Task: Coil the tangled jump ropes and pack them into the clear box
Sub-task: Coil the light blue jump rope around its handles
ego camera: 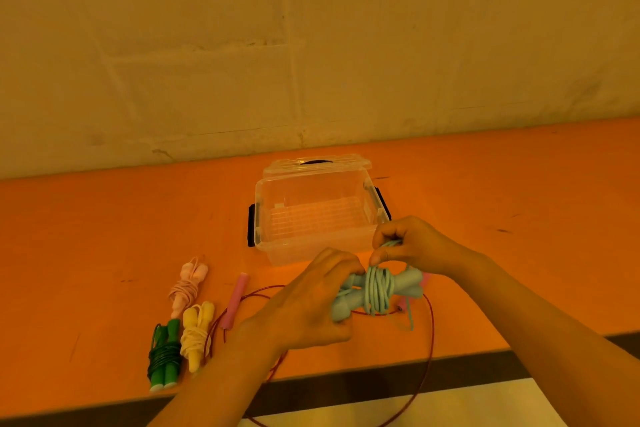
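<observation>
My left hand (311, 302) grips the handles of a light blue jump rope (379, 288), whose cord is wound in several turns round the handles. My right hand (412, 243) pinches the blue cord just above the coil. A short blue tail hangs down at the right. The clear box (318, 215) stands open behind my hands, with nothing inside. Three coiled ropes lie at the left: a pale pink one (188, 282), a yellow one (196, 333) and a green one (164, 354). An uncoiled red-corded rope (429, 350) with pink handles (235, 302) sprawls under my hands.
The box lid (317, 163) lies behind the box near the wall. The orange table (86, 236) has its front edge (450, 367) close to me, and the red cord loops over that edge.
</observation>
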`<control>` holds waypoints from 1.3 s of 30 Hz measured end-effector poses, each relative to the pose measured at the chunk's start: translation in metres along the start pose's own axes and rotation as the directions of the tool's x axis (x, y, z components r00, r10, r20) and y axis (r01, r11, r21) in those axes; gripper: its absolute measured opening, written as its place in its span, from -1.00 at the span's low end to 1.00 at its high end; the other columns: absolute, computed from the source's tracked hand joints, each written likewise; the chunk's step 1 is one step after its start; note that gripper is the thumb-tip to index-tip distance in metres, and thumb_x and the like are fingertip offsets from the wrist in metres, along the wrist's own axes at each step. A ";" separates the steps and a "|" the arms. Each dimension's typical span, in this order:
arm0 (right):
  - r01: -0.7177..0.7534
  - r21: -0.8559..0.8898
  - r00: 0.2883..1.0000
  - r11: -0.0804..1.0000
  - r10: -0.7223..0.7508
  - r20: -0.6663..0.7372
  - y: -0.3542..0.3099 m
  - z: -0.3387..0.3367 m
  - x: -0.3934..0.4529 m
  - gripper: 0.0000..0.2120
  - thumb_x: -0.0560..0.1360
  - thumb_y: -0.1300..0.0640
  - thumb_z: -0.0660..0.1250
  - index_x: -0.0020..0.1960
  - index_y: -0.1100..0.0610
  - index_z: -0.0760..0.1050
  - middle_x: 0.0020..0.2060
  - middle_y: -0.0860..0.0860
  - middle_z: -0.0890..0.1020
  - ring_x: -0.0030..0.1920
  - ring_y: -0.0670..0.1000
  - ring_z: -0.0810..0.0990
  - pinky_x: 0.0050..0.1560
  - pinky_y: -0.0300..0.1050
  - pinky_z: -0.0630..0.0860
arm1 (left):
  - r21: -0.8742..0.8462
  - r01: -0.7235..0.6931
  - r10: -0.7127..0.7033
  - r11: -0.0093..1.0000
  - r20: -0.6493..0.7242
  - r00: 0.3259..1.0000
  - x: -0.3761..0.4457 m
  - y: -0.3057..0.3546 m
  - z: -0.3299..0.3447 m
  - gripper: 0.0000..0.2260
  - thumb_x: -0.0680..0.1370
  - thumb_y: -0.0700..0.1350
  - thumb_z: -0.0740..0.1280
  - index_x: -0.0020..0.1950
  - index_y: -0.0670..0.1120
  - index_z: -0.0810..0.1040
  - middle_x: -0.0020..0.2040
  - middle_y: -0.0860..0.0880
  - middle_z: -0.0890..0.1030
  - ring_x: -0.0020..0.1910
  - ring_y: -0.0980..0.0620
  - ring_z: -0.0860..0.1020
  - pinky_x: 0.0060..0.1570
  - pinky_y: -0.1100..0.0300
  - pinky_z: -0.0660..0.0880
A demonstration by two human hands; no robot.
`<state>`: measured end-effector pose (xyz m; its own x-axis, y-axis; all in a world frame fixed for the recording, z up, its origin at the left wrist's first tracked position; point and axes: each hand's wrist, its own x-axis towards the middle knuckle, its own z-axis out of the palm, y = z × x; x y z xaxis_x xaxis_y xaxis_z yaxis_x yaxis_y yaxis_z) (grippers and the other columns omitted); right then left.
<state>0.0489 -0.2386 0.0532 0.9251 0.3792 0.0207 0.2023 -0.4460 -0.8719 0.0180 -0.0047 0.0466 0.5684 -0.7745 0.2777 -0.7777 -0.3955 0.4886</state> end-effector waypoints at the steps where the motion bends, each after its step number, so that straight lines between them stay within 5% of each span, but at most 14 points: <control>1: 0.001 0.002 1.000 1.000 -0.001 -0.004 0.000 -0.001 0.001 -0.75 0.32 0.28 0.51 -0.35 0.05 0.47 -0.45 -0.04 0.39 -0.44 -0.23 0.32 -0.37 -0.35 0.24 | -0.006 -0.008 0.008 1.000 -0.027 1.000 0.000 0.001 -0.002 -0.47 0.28 -0.06 0.37 0.25 -0.06 0.40 0.16 0.07 0.40 0.17 0.10 0.36 0.11 0.31 0.35; 5: 0.008 0.034 0.998 0.999 -0.005 -0.069 0.004 -0.005 0.002 -0.78 0.36 0.29 0.49 -0.34 0.07 0.51 -0.46 -0.09 0.44 -0.43 -0.24 0.37 -0.34 -0.37 0.29 | -0.041 -0.041 0.035 0.998 -0.144 0.989 0.000 0.005 -0.006 -0.47 0.27 -0.11 0.39 0.24 -0.07 0.42 0.15 0.06 0.43 0.17 0.11 0.38 0.13 0.30 0.35; 8: -0.001 0.105 0.990 0.994 0.016 -0.143 0.014 -0.016 -0.002 -0.87 0.33 0.11 0.46 -0.31 0.12 0.53 -0.39 -0.03 0.50 -0.33 -0.14 0.42 -0.25 -0.22 0.33 | -0.045 -0.057 0.044 0.997 -0.237 0.970 -0.001 0.009 -0.008 -0.46 0.26 -0.15 0.41 0.24 -0.07 0.42 0.15 0.07 0.44 0.18 0.12 0.40 0.18 0.34 0.32; 11: -0.001 0.109 0.983 0.994 0.021 -0.180 0.018 -0.018 -0.005 -0.89 0.39 0.05 0.45 -0.29 0.00 0.57 -0.32 0.05 0.54 -0.26 -0.07 0.45 -0.17 -0.10 0.34 | -0.046 -0.055 0.039 0.997 -0.302 0.953 -0.003 0.009 -0.009 -0.46 0.25 -0.17 0.42 0.23 -0.06 0.42 0.15 0.06 0.46 0.17 0.09 0.44 0.18 0.31 0.33; 15: -0.028 0.082 0.986 0.996 0.041 -0.163 0.018 -0.009 -0.005 -0.78 0.43 0.06 0.34 -0.24 -0.27 0.61 -0.29 -0.18 0.62 -0.24 -0.19 0.51 -0.16 -0.17 0.40 | -0.104 0.010 -0.050 0.995 -0.391 0.919 -0.003 0.007 -0.007 -0.45 0.24 -0.12 0.41 0.23 -0.01 0.43 0.17 0.12 0.45 0.19 0.12 0.44 0.17 0.34 0.34; 17: -0.041 0.051 0.984 0.998 0.049 -0.170 0.023 -0.006 -0.007 -0.90 0.44 -0.06 0.36 -0.16 -0.26 0.61 -0.19 -0.10 0.67 -0.16 -0.07 0.58 -0.11 -0.03 0.46 | -0.140 0.046 -0.105 0.989 -0.458 0.883 -0.003 0.006 -0.008 -0.46 0.23 -0.11 0.40 0.21 0.00 0.45 0.16 0.13 0.47 0.18 0.13 0.46 0.15 0.33 0.36; 20: -0.051 -0.032 0.983 0.998 0.044 -0.176 0.025 -0.004 -0.012 -0.87 0.54 0.04 0.29 -0.06 -0.15 0.60 -0.17 -0.04 0.67 -0.11 -0.09 0.59 -0.05 -0.06 0.48 | -0.231 0.116 -0.227 0.966 -0.543 0.809 -0.005 0.003 -0.014 -0.47 0.22 -0.09 0.40 0.19 0.05 0.47 0.16 0.16 0.49 0.16 0.08 0.50 0.06 0.27 0.45; 24: -0.087 -0.016 0.989 0.996 0.085 -0.124 0.030 -0.001 -0.016 -0.81 0.56 0.14 0.28 -0.01 -0.14 0.59 -0.39 -0.10 0.50 -0.39 -0.16 0.37 -0.32 -0.23 0.31 | -0.447 0.230 -0.478 0.864 -0.588 0.653 -0.010 -0.007 -0.018 -0.45 0.18 -0.02 0.40 0.18 -0.01 0.51 0.12 0.02 0.56 0.06 0.15 0.55 -0.09 0.31 0.50; 29: -0.090 -0.138 0.989 0.986 0.071 -0.132 0.016 0.008 -0.016 -0.76 0.56 0.17 0.28 0.19 -0.05 0.49 -0.39 -0.28 0.57 -0.37 -0.29 0.47 -0.35 -0.39 0.37 | -0.554 0.373 -0.667 0.745 -0.589 0.457 -0.015 -0.025 -0.020 -0.47 0.14 0.08 0.40 0.11 0.16 0.50 0.06 0.05 0.59 0.00 0.09 0.58 -0.05 0.10 0.56; 33: 0.040 -0.449 0.999 0.893 -0.033 0.024 0.012 0.021 -0.015 -0.68 0.56 0.02 0.27 0.30 -0.02 0.49 0.01 -0.20 0.57 -0.09 -0.30 0.47 0.00 -0.25 0.47 | -0.634 0.448 -0.776 0.630 -0.545 0.318 -0.009 -0.032 -0.023 -0.36 0.09 0.14 0.43 0.15 0.01 0.54 0.05 -0.02 0.61 -0.01 0.02 0.59 -0.03 0.04 0.55; 35: 0.167 -0.513 0.985 0.842 -0.118 0.127 0.004 0.038 -0.014 -0.69 0.58 -0.02 0.25 0.30 -0.03 0.51 -0.03 -0.14 0.60 -0.07 -0.24 0.47 -0.03 -0.29 0.39 | -0.689 0.466 -0.828 0.555 -0.514 0.227 -0.005 -0.034 -0.027 -0.45 0.12 0.08 0.45 0.09 -0.01 0.55 0.00 -0.05 0.62 -0.06 0.00 0.58 -0.05 0.06 0.54; 39: 0.411 -0.543 0.911 0.732 -0.333 0.241 -0.011 0.066 -0.015 -0.69 0.57 -0.05 0.20 0.20 0.04 0.58 -0.12 -0.02 0.65 -0.06 -0.06 0.53 -0.14 -0.19 0.43 | -0.658 0.521 -0.831 0.544 -0.508 0.226 -0.002 -0.037 -0.025 -0.46 0.20 -0.02 0.55 0.14 -0.11 0.57 -0.03 -0.04 0.59 -0.07 -0.01 0.56 -0.13 0.16 0.43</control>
<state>0.0121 -0.1859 0.0302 0.6982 0.6899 0.1913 0.7033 -0.6109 -0.3636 0.0528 0.0238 0.0491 0.9113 0.4045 0.0771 0.0495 -0.2936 0.9546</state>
